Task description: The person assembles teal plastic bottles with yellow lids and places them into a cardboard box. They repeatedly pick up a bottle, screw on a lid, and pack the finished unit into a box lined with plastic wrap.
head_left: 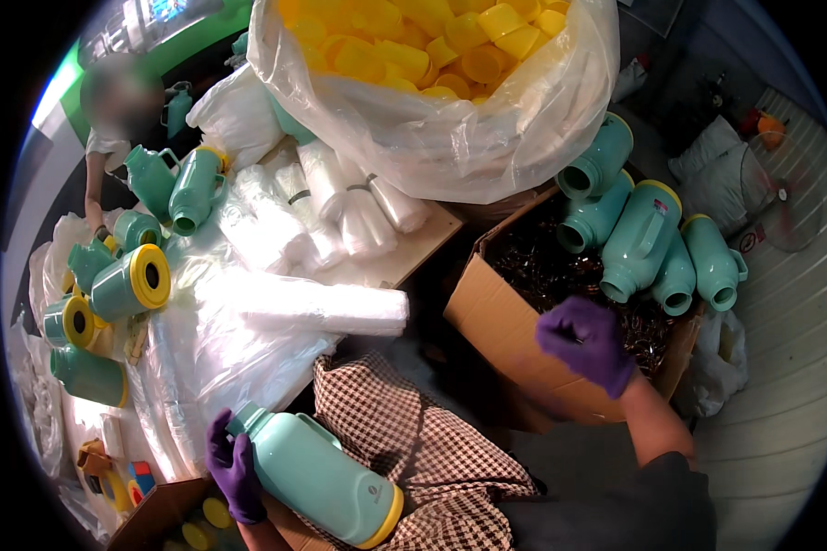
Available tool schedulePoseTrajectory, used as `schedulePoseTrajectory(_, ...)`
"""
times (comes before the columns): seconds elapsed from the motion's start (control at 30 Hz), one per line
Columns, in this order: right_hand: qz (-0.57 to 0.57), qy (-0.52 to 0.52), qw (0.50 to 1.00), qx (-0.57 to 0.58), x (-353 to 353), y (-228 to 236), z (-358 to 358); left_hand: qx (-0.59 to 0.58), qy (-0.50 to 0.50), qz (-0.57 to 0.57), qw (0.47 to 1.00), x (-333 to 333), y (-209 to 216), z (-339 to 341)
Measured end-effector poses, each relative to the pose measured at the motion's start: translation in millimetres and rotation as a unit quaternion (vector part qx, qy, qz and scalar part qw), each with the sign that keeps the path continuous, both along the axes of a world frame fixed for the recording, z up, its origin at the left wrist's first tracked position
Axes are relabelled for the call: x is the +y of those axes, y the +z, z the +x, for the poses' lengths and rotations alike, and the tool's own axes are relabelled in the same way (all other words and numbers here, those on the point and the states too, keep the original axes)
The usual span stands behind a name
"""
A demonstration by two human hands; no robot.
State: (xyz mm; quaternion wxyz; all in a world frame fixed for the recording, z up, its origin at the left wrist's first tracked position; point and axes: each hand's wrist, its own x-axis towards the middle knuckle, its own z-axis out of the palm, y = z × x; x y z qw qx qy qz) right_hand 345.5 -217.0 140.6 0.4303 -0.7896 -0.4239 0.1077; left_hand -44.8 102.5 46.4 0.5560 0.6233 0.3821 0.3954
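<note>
Green jug is lying aslant over the checkered cloth on my lap, just beside the desk's near edge. My left hand is curving beside its neck; whether it's gripping, I can't tell. My right hand is hovering above the cardboard box's near edge, fingers curling together, any pinched object hidden. Other jugs are lying along the box's far right edge.

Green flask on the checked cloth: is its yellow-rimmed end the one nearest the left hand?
No, the left hand is beside the narrow neck of the green flask, whose yellow-rimmed end points away.
</note>
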Motion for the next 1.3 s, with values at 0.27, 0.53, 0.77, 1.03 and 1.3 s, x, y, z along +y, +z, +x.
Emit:
schedulePoseTrajectory(0.27,-0.356,-0.164,0.904,-0.170,-4,-143,180,0.091,-0.129,0.248,0.956,-36,40,55)
schedulePoseTrajectory(0.53,-0.011,-0.163,0.977,0.140,-22,-57,125,-0.035,-0.098,0.074,0.992,-26,12,0)
schedulePoseTrajectory(0.77,0.123,0.309,0.929,-0.164,108,8,-92,-0.055,-0.172,0.104,0.978,-33,11,18)
schedulePoseTrajectory(1.03,0.070,0.517,0.755,-0.397,187,18,-171,-0.261,-0.172,-0.052,0.948,-72,23,-1)
schedulePoseTrajectory(1.3,0.198,0.435,0.876,0.056,188,-71,-172,-0.143,-0.112,-0.116,0.976,-76,12,-18)
